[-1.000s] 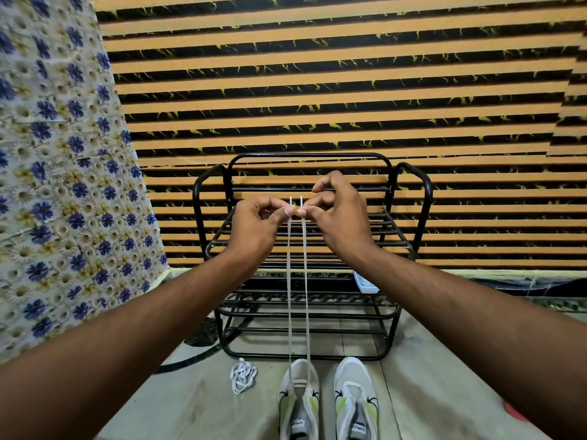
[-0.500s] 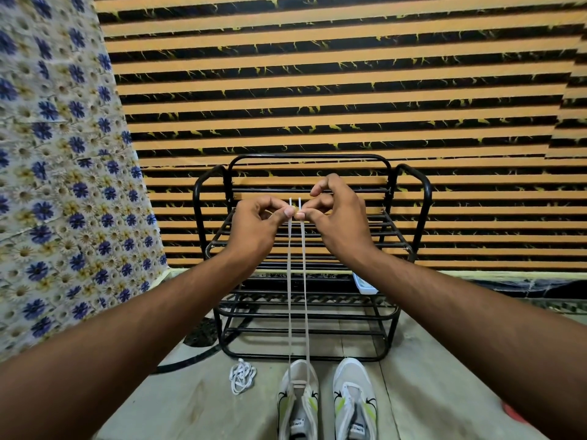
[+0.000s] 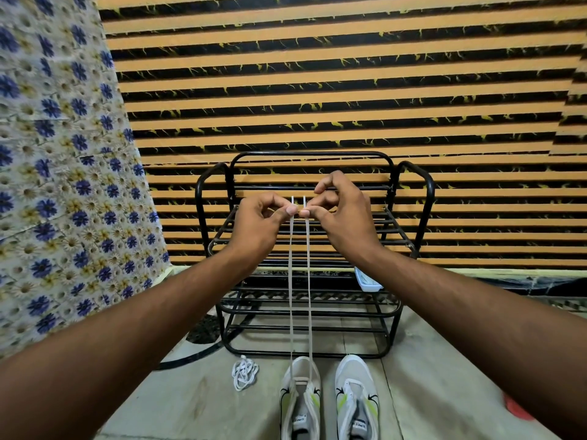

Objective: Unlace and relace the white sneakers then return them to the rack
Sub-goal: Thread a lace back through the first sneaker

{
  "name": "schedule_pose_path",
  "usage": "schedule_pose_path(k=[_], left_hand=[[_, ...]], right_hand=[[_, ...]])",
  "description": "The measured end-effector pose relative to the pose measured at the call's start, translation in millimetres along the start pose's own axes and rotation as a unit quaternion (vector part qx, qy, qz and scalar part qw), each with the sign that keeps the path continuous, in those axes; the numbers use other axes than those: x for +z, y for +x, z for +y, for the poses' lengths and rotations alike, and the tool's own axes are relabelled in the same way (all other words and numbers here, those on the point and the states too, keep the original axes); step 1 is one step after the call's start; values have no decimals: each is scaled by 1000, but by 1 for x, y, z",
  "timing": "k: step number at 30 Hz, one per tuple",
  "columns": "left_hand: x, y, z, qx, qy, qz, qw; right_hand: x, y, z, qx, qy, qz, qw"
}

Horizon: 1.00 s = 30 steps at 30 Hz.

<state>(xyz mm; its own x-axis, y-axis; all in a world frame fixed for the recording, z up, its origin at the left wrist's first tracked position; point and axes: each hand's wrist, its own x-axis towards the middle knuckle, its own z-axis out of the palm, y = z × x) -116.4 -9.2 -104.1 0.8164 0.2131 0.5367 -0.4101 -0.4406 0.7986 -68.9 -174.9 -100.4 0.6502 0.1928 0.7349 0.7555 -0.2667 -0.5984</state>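
Note:
Two white sneakers with green and black marks stand side by side on the floor, the left sneaker [image 3: 300, 398] and the right sneaker [image 3: 357, 398]. A white lace [image 3: 300, 296] runs up in two taut strands from the left sneaker's lowest eyelets. My left hand [image 3: 259, 225] pinches the left strand near its tip. My right hand [image 3: 344, 217] pinches the right strand, level with the other. The tips stick up side by side between my thumbs. A second white lace [image 3: 244, 373] lies bundled on the floor left of the shoes. The black metal rack [image 3: 413, 198] stands behind.
A small white tray [image 3: 367, 281] sits at the right end of the rack's middle shelf. A floral cloth [image 3: 63, 185] hangs on the left. An orange and black striped wall [image 3: 317, 74] backs the rack. A dark cable [image 3: 190, 357] curves over the floor, and a red object [image 3: 517, 411] lies at the right.
Both hands stay raised with the lace ends held level. They have shifted only slightly, and the strands stay taut.

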Motion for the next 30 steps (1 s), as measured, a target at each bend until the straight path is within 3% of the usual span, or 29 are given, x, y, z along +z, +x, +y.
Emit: schedule_pose_path(k=[6,12,16,20,30], left_hand=[[-6,-4,-6,-30,-30,-15,999],[-5,-18,-10,-27,-26,-123,992],[0,-22,-23,-42,23,-163,986],[16,-45,-69,-95,84,-222,967],[56,-135,-234,-182,287,-266,902]], right_hand=[[-9,2,15,47,34,-32,998],[-23,-12,30,155,99,-71,980],[-30,-27,50,164,31,-115,979],[-28,-66,82,121,-62,-177,975],[23,-165,177,161,-83,-260,948]])
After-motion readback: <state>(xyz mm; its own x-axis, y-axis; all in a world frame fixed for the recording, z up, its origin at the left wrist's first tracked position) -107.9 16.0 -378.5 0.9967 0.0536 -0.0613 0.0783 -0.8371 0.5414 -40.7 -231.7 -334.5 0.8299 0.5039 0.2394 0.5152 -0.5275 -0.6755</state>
